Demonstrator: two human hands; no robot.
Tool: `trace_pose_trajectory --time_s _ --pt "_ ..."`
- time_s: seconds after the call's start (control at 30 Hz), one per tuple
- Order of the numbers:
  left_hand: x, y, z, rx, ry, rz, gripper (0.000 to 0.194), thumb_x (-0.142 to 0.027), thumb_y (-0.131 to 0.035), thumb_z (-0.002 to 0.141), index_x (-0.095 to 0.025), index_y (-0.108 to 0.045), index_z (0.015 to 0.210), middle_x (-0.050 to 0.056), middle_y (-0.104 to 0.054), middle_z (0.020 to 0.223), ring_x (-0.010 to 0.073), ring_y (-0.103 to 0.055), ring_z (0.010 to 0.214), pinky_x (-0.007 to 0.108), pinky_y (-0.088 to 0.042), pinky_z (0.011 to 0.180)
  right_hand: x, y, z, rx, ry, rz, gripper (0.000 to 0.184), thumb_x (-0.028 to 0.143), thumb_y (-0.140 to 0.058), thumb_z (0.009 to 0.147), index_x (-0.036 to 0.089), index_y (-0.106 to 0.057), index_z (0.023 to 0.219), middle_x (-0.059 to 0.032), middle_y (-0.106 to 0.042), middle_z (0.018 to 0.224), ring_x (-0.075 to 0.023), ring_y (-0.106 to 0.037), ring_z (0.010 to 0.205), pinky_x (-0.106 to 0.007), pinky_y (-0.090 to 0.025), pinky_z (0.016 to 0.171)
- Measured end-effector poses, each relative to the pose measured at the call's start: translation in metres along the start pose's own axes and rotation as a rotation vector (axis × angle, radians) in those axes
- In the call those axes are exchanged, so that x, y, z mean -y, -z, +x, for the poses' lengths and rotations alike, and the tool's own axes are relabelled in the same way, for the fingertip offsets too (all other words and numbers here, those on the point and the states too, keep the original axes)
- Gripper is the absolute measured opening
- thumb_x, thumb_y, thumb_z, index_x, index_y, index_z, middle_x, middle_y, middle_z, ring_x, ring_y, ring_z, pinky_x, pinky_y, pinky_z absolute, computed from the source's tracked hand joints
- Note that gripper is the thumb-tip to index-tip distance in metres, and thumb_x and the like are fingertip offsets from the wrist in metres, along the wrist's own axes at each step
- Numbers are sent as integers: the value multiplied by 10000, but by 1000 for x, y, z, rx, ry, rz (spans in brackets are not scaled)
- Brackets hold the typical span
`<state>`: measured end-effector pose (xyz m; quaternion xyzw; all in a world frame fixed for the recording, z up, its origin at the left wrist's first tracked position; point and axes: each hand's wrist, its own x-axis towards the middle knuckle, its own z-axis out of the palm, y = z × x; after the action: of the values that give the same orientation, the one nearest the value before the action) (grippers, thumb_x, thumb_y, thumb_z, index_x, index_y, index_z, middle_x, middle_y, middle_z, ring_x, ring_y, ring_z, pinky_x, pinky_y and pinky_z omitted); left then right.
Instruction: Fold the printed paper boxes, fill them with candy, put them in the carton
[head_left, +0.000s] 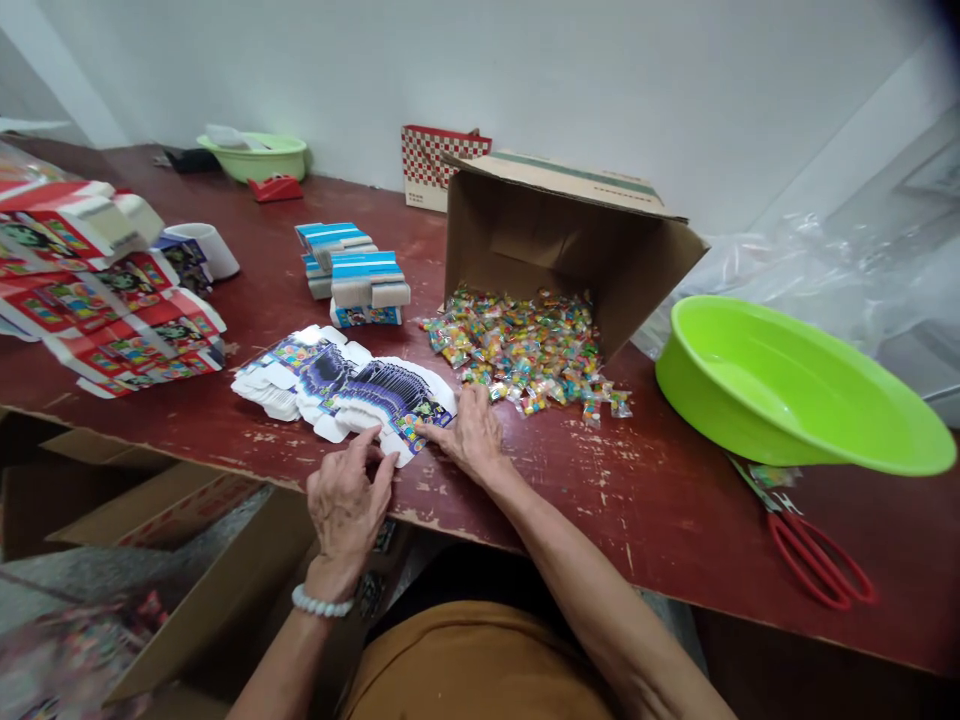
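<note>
Purple flat boxes (345, 390) lie fanned out in a row near the front edge of the red tabletop (660, 500). They are not folded up yet. The left hand (346, 505) pinches the corner of the nearest one, with its fingers (367, 447) close together on the card. The right hand (471, 432) lies flat on the end of the row, with fingers spread a little, and presses it down.

To do this well, I think the right hand should hold the row firm so it does not slide. The left hand should lift just one card, not two stuck together.

Behind the row sit blue boxes (360, 272) in small stacks. To the right is a heap of little sweets (525, 350) that spills out of a brown carton (570, 245) lying on its side. A green bowl (795, 390) hangs partly over red scissors (817, 555). Red flat boxes (105, 290) are piled on the left. Far back are a pale green bowl (255, 155) and a checked bag (435, 165).

The pictures on the purple boxes are too small to make out. What fills the cartons under the tabletop is blurry. The left pile is cut off by the edge.
</note>
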<state>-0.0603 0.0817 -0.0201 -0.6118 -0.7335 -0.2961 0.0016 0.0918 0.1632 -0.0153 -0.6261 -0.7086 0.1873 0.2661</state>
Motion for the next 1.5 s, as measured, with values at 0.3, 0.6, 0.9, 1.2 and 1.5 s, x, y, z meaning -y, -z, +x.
trace_pose_trajectory --time_s 0.3,0.6,0.9,1.2,1.5 --pt "-1 15 -14 143 324 -873 527 -283 -820 663 -228 -651 1158 -11 -713 748 198 -667 729 272 -491 722 -33 15 -18 -3 -160 883 284 433 -683 748 181 -608 856 -8 -655 784 -150 -608 714 -282 -498 688" --pt "-27 24 -19 324 432 -1097 510 -241 -883 572 -172 -693 1039 15 -735 701 159 -667 592 228 -531 559 -52 47 -41 37 -279 1036 332 460 -736 679 173 -636 810 22 -615 582 -112 -544 510 -204 -394 449" --pt "-20 35 -24 413 499 -1056 592 -332 -897 592 -154 -677 1112 22 -747 727 158 -679 602 228 -545 550 -56 44 -43 70 -291 1087 299 440 -715 685 168 -614 761 68 -520 491 -69 -395 402 -194 -304 402" --pt "-46 48 -14 1091 567 -1203 434 -500 -759 765 -105 -763 943 186 -791 958 248 -747 743 284 -569 635 -50 58 -52 226 8 1113 209 381 -700 789 180 -686 843 10 -694 800 -123 -604 731 -253 -480 748" --pt "-64 18 -25 657 666 -1314 503 -380 -926 557 -87 -736 918 86 -786 758 177 -697 557 286 -597 559 -26 49 -71 218 -200 1150 347 354 -789 678 178 -615 921 18 -666 745 -111 -568 607 -223 -454 569"
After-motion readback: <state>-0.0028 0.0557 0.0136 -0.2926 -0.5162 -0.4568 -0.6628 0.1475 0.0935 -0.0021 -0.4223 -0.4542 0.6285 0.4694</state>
